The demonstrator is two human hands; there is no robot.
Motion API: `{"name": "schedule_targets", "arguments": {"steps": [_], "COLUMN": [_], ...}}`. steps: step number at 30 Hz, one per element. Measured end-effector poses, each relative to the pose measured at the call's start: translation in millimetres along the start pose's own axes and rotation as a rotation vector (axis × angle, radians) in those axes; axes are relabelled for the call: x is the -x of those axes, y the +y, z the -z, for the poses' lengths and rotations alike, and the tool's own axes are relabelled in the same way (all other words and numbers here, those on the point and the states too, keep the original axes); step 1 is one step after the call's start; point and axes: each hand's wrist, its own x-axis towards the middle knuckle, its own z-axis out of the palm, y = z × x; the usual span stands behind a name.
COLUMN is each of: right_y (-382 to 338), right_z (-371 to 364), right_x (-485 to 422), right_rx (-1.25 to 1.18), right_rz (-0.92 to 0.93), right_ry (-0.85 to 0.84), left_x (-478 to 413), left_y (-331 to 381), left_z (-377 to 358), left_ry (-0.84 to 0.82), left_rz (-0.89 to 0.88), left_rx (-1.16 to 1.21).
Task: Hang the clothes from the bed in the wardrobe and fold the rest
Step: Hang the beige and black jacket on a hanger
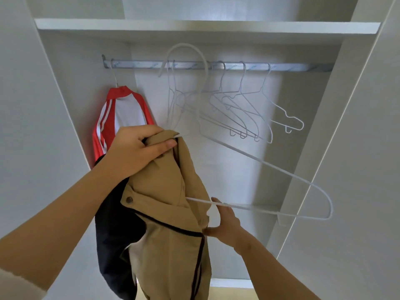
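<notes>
I look up into an open white wardrobe. My left hand (138, 150) grips the collar end of a tan jacket (171, 224) with dark trim, together with one end of a white wire hanger (281, 169). The hanger's left shoulder is inside the jacket; its right shoulder sticks out bare. Its hook rises in front of the metal rail (216, 65). My right hand (225, 226) touches the hanger's lower bar and the jacket's edge. A red and white garment (127, 109) hangs at the rail's left end. A dark garment (114, 245) hangs beneath my left forearm.
Several empty white hangers (244, 109) hang along the rail's middle. A white shelf (205, 27) runs above the rail. Wardrobe side panels (346, 126) close in on the left and right.
</notes>
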Motion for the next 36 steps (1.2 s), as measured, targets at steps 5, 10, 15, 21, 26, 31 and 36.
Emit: {"name": "schedule_targets", "arguments": {"steps": [5, 10, 15, 21, 26, 31, 36], "right_y": [-14, 2, 17, 27, 24, 14, -6], "right_z": [-6, 2, 27, 46, 51, 54, 62], "right_x": [-2, -1, 0, 3, 7, 16, 21], "right_rx": [-0.096, -0.07, -0.366, -0.314, -0.22, -0.13, -0.208], "right_rz": [0.108, 0.1, 0.091, 0.136, 0.118, 0.079, 0.043], "right_ry": [-0.08, -0.065, 0.184, 0.35, 0.528, 0.693, 0.768], "left_x": [-2, -4, -3, -4, -7, -13, -22], "left_y": [-1, -7, -17, -24, -35, -49, -54], "left_z": [15, 35, 51, 50, 41, 18, 5], "left_ry": [-0.058, -0.102, -0.236, -0.398, -0.545, -0.664, -0.557], "left_rz": [-0.036, -0.009, 0.058, -0.058, -0.197, -0.298, -0.272], "left_rx": [-0.022, 0.014, -0.014, -0.125, -0.347, -0.737, -0.943]}}
